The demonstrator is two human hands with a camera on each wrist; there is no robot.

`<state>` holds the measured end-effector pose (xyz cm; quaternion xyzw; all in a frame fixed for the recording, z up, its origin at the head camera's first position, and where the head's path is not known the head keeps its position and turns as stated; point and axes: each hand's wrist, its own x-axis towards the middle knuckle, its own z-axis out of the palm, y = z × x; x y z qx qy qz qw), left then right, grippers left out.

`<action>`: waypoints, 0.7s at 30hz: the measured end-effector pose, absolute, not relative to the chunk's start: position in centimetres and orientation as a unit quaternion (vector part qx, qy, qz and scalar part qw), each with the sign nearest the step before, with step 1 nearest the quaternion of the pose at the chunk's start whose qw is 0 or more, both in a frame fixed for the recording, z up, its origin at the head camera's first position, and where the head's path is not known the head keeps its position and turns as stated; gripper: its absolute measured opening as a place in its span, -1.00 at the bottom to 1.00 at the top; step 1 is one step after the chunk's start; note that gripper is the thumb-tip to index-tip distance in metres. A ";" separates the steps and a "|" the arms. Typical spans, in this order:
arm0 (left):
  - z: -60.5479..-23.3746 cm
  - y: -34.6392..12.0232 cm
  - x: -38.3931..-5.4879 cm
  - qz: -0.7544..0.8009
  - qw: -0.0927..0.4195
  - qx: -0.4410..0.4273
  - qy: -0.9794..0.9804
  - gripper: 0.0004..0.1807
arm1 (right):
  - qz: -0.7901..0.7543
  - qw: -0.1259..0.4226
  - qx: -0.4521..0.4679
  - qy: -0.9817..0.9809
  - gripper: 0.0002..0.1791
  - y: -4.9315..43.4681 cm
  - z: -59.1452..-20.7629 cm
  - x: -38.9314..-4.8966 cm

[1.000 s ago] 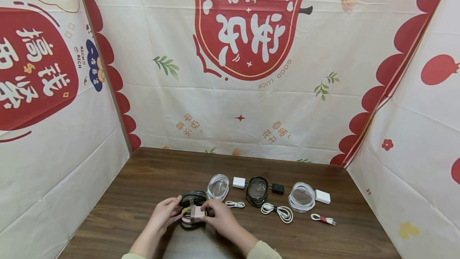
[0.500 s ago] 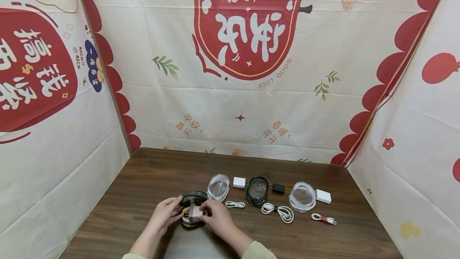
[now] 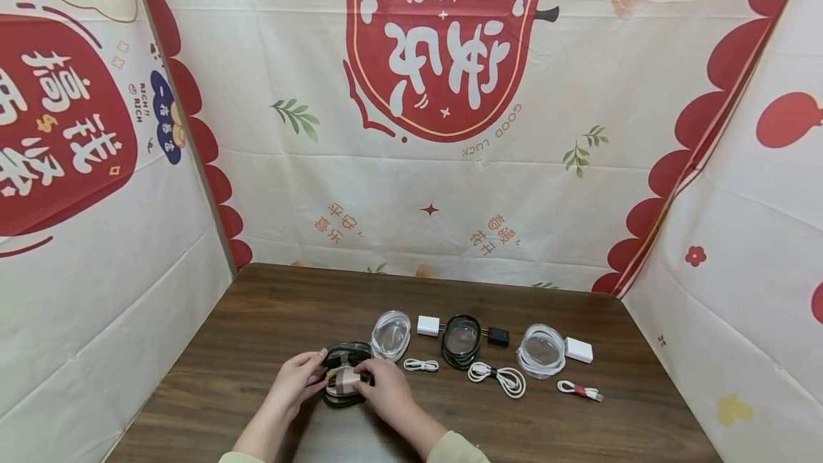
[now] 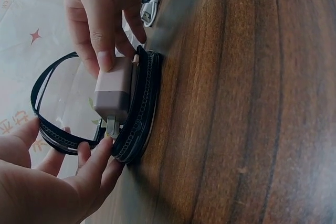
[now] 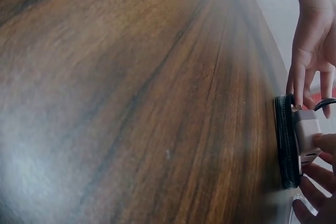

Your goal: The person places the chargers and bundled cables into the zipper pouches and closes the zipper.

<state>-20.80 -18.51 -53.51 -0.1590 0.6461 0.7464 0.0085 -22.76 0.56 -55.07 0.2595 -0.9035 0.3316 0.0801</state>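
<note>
A small black zip case [image 4: 147,114] stands open on the wooden table, its see-through lid raised. In it sits a pale pink plug charger [image 4: 114,80] with a grey-brown end and metal prongs. My right hand [image 3: 388,386] pinches the charger from the right, with the thumb on its face in the left wrist view. From the other side my left hand [image 3: 294,383] holds the case, one finger at the lid's edge and another right by the prongs. A coiled cable inside the case is mostly hidden by the charger.
To the right lie two clear-rimmed round cases [image 3: 408,338] and a black-rimmed one [image 3: 444,354]. Beside them are a white charger [image 3: 428,326], a black charger [image 3: 498,336] and another white block [image 3: 578,350]. A bundled white cable [image 3: 496,379] and smaller ones lie in front.
My right hand has shifted slightly left with the charger, which is turned a little inside the case. The left hand has stayed in place.
</note>
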 end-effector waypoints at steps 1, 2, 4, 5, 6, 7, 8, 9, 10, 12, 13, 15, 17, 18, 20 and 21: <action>-53.5 -18.5 -20.8 0.747 0.009 -0.158 0.646 -0.65 | 0.331 0.080 0.260 -0.904 -0.80 0.6 -55.0 -22.7; -53.5 -18.5 -20.8 0.747 0.009 -0.158 0.646 -0.65 | 0.330 0.080 0.260 -0.904 -0.80 0.6 -55.0 -22.7; -53.5 -18.5 -20.8 0.748 0.010 -0.156 0.645 -0.66 | 0.334 0.078 0.257 -0.904 -0.80 0.6 -54.9 -22.7; -53.5 -18.5 -20.8 0.748 0.010 -0.156 0.645 -0.66 | 0.336 0.077 0.256 -0.903 -0.79 0.7 -54.9 -22.8; -53.5 -18.5 -20.8 0.748 0.011 -0.156 0.645 -0.67 | 0.341 0.077 0.255 -0.902 -0.79 0.7 -54.9 -22.8; -53.5 -18.5 -20.8 0.747 0.011 -0.155 0.646 -0.66 | 0.346 0.077 0.255 -0.900 -0.79 0.8 -54.9 -22.8; -53.5 -18.5 -20.7 0.744 0.011 -0.155 0.649 -0.66 | 0.350 0.076 0.253 -0.899 -0.79 0.8 -54.9 -22.9; -53.5 -18.5 -20.7 0.741 0.012 -0.155 0.653 -0.65 | 0.356 0.075 0.252 -0.897 -0.80 0.9 -54.9 -22.9; -53.5 -18.5 -20.7 0.737 0.012 -0.155 0.658 -0.65 | 0.361 0.075 0.252 -0.895 -0.80 1.0 -54.8 -23.0; -53.5 -18.6 -20.6 0.726 0.013 -0.152 0.671 -0.62 | 0.369 0.076 0.250 -0.892 -0.82 1.2 -54.6 -23.0; -53.5 -18.7 -20.5 0.719 0.014 -0.148 0.679 -0.60 | 0.373 0.077 0.248 -0.891 -0.84 1.3 -54.5 -23.0; -53.5 -18.8 -20.3 0.710 0.019 -0.140 0.690 -0.57 | 0.380 0.079 0.241 -0.889 -0.88 1.6 -54.2 -22.9; -53.5 -19.0 -20.1 0.703 0.024 -0.132 0.698 -0.56 | 0.388 0.083 0.233 -0.888 -0.93 1.9 -53.9 -22.8; -53.5 -19.1 -20.0 0.700 0.027 -0.130 0.702 -0.56 | 0.390 0.088 0.230 -0.887 -0.95 2.0 -53.7 -22.8; -53.5 -19.2 -19.9 0.695 0.032 -0.131 0.706 -0.56 | 0.392 0.098 0.224 -0.887 -0.97 2.2 -53.4 -22.8; -53.5 -19.3 -19.9 0.693 0.034 -0.133 0.708 -0.55 | 0.393 0.103 0.222 -0.887 -0.97 2.2 -53.3 -22.8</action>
